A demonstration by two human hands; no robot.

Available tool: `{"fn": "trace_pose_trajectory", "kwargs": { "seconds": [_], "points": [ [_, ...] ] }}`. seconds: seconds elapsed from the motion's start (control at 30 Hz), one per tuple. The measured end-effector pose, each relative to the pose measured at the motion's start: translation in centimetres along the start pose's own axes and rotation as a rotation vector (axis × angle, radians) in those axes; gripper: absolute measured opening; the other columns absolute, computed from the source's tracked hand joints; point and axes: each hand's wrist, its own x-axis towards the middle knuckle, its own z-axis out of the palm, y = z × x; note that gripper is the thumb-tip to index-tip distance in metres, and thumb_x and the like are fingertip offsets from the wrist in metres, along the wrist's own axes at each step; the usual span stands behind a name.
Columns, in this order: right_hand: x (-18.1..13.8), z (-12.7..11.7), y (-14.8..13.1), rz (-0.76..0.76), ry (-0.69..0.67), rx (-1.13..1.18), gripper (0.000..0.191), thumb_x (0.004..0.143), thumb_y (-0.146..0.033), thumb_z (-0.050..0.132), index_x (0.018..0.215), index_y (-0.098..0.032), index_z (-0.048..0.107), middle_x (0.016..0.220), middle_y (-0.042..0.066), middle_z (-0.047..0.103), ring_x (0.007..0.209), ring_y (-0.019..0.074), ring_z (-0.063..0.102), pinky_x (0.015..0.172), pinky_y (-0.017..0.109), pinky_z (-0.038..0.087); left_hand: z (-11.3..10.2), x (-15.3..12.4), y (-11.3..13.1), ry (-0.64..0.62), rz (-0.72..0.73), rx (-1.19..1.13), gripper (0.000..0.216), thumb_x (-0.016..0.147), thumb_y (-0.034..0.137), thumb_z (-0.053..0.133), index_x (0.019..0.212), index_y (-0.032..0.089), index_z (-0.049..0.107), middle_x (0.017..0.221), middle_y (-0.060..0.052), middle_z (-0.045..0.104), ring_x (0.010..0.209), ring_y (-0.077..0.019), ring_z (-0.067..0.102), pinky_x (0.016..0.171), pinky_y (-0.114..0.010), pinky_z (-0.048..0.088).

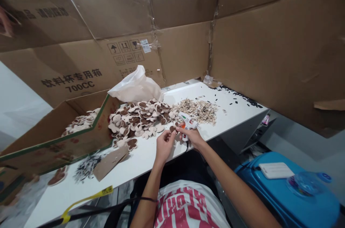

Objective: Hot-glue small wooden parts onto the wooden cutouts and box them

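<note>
My right hand (192, 135) grips a small white glue gun (188, 121) with an orange trigger, its nozzle pointing left. My left hand (165, 142) pinches a small brown flower-shaped piece (173, 128) right at the nozzle. Both hands hover over the front edge of the white table (151, 156). Just behind them lies a heap of brown and beige flower-shaped cutouts (140, 118). To the right of that heap is a pile of small pale slivers (198, 110).
An open cardboard box (67, 138) with more cutouts stands at the left. A white plastic bag (136, 87) lies behind the heap. Tall cardboard walls (269, 51) surround the table. A cardboard scrap (110, 162), black bits (237, 96) and a blue case (285, 188) are nearby.
</note>
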Motion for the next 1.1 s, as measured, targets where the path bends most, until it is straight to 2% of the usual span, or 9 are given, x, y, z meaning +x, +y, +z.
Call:
{"fn": "trace_pose_trajectory", "kwargs": {
  "seconds": [0.23, 0.47, 0.7, 0.8, 1.1],
  "points": [
    [0.03, -0.05, 0.13, 0.024, -0.004, 0.007, 0.048, 0.062, -0.044, 0.098, 0.091, -0.019, 0.067, 0.062, -0.002, 0.068, 0.047, 0.0166, 0.063, 0.042, 0.025, 0.047, -0.06, -0.02, -0.07, 0.04, 0.047, 0.01, 0.039, 0.094, 0.056, 0.068, 0.086, 0.018, 0.071, 0.078, -0.003, 0.069, 0.072, -0.0164, 0.061, 0.068, -0.026, 0.046],
    [-0.23, -0.16, -0.27, 0.056, -0.059, 0.017, 0.046, 0.064, -0.045, 0.097, 0.089, -0.019, 0.068, 0.063, -0.001, 0.07, 0.046, 0.0161, 0.063, 0.044, 0.025, 0.046, 0.11, 0.0, -0.33, 0.071, 0.039, 0.062, 0.044, 0.095, 0.06, 0.063, 0.082, 0.019, 0.067, 0.076, -0.001, 0.065, 0.069, -0.0156, 0.057, 0.066, -0.026, 0.043],
    [-0.29, -0.19, -0.19, 0.06, -0.097, -0.003, 0.046, 0.063, -0.044, 0.097, 0.087, -0.019, 0.067, 0.061, -0.001, 0.07, 0.046, 0.0159, 0.063, 0.045, 0.024, 0.048, -0.07, -0.16, -0.38, 0.067, 0.093, 0.131, 0.039, 0.098, 0.054, 0.061, 0.081, 0.02, 0.064, 0.069, 0.002, 0.057, 0.064, -0.0141, 0.051, 0.062, -0.026, 0.039],
    [-0.19, -0.2, -0.08, 0.043, -0.075, -0.005, 0.046, 0.063, -0.045, 0.097, 0.086, -0.019, 0.067, 0.068, 0.001, 0.073, 0.046, 0.0149, 0.063, 0.045, 0.024, 0.048, -0.09, -0.17, -0.19, 0.072, 0.091, 0.119, 0.038, 0.097, 0.054, 0.062, 0.082, 0.019, 0.065, 0.072, 0.001, 0.061, 0.067, -0.0152, 0.054, 0.065, -0.026, 0.041],
    [0.36, -0.34, 0.62, 0.015, -0.004, 0.016, 0.045, 0.065, -0.045, 0.096, 0.089, -0.018, 0.07, 0.065, 0.001, 0.072, 0.045, 0.015, 0.062, 0.041, 0.023, 0.043, -0.13, -0.19, 0.12, 0.045, 0.07, 0.015, 0.038, 0.096, 0.056, 0.064, 0.087, 0.02, 0.067, 0.079, -0.001, 0.065, 0.074, -0.0164, 0.059, 0.071, -0.027, 0.044]
  ]
}}
